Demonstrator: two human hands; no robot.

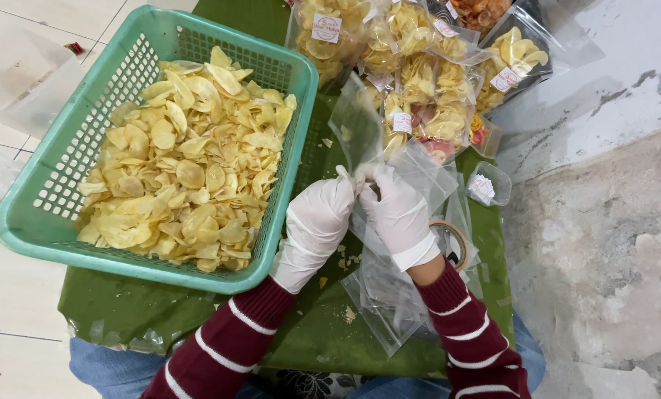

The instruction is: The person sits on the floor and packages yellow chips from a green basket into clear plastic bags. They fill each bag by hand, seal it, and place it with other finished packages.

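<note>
One green cloth (pixel 312 336) underlies everything. One teal basket (pixel 38 214), left, heaped with yellow chips (pixel 186 159). Far right, roughly seven filled chip bags (pixel 419 81); exact count unclear. Near centre, a stack of empty clear bags (pixel 382 295). Two gloved hands: left hand (pixel 317 222) and right hand (pixel 398 210), both pinched closed on one empty clear bag (pixel 356 125).
</note>
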